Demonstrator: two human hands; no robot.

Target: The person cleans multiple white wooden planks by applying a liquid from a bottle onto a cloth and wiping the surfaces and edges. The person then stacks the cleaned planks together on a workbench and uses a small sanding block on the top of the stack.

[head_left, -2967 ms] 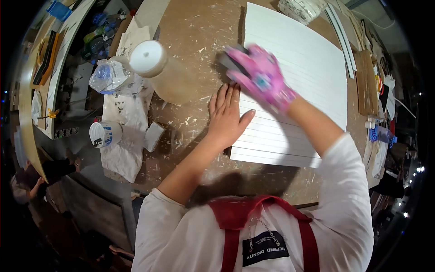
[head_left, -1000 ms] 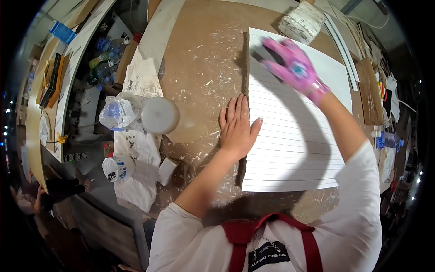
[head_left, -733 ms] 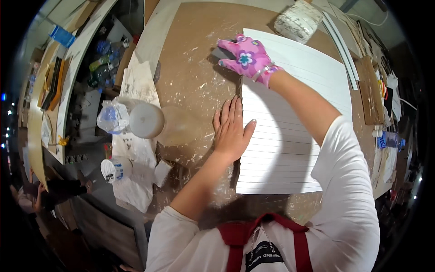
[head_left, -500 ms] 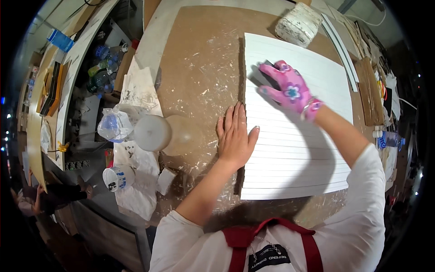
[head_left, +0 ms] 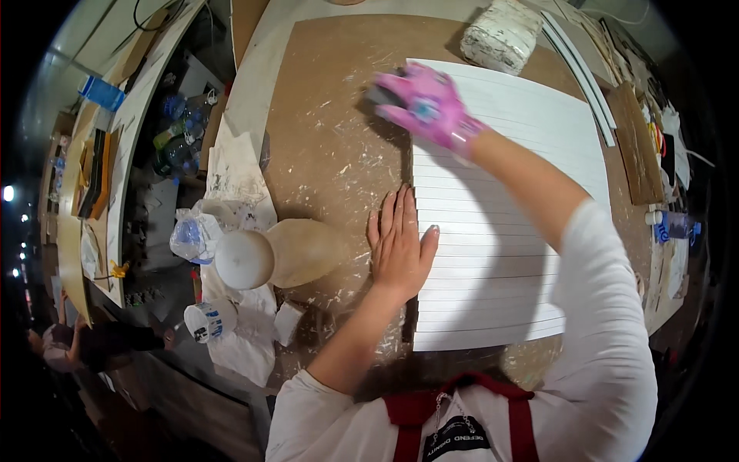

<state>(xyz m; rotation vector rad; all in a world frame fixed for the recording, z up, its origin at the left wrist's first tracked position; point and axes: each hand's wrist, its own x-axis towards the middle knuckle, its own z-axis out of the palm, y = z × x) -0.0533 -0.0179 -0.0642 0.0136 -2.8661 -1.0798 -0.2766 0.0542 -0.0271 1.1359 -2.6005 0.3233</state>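
Observation:
A white panel (head_left: pixel 531 96) with parallel grooved lines lies on the brown, paint-flecked work board (head_left: pixel 331 100). My bare left hand (head_left: pixel 399 258) rests flat along the panel's left edge, fingers stretched out, thumb over the white surface. Past the far left corner of the panel is my right hand (head_left: pixel 428 106), in a pink flowered glove and slightly blurred. Its fingers and thumb grip a dark grey block (head_left: pixel 382 95), only partly visible; its exact kind cannot be made out.
Left of the panel stand a cloudy plastic bottle (head_left: pixel 304 250) with a white cap, a white tub (head_left: pixel 209 319) and a stained cloth (head_left: pixel 240 173). A paint-smeared white block (head_left: pixel 502 37) sits at the far edge. White strips (head_left: pixel 581 77) and a water bottle (head_left: pixel 673 227) are on the right.
My right hand has swept left with the dark grey block, from over the panel to beyond its left edge. The left hand stays nearly in place.

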